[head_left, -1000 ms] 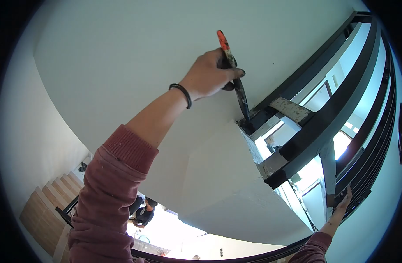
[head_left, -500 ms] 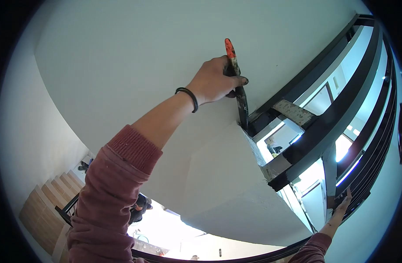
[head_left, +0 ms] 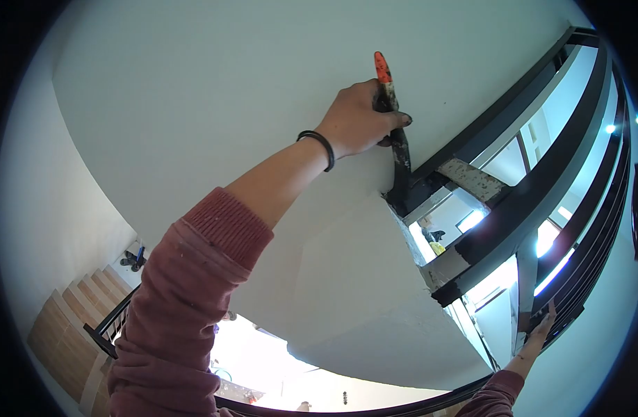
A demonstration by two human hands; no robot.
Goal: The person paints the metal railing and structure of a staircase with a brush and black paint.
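My left hand (head_left: 364, 118) is closed around a paintbrush (head_left: 400, 149), with dark paint on its thumb. The brush's handle has a red tip and is smeared black. Its dark bristles point down and touch the black beam (head_left: 420, 187) where it meets the white wall (head_left: 263, 90). A short crosspiece (head_left: 472, 178) near the brush is mottled grey and white. At lower right, my right hand (head_left: 541, 326) grips the dark slatted railing (head_left: 573, 292); some of its fingers are hidden behind it.
Wooden-looking stairs (head_left: 72, 340) descend at lower left beside a black handrail (head_left: 110, 326). A bright lower floor (head_left: 253, 354) shows far below. Long curved black beams (head_left: 569, 139) run up the right side, with gaps between them.
My left hand and the paintbrush have moved slightly right and up in the view, the bristles now pressed along the beam's end. My right hand stays on the railing.
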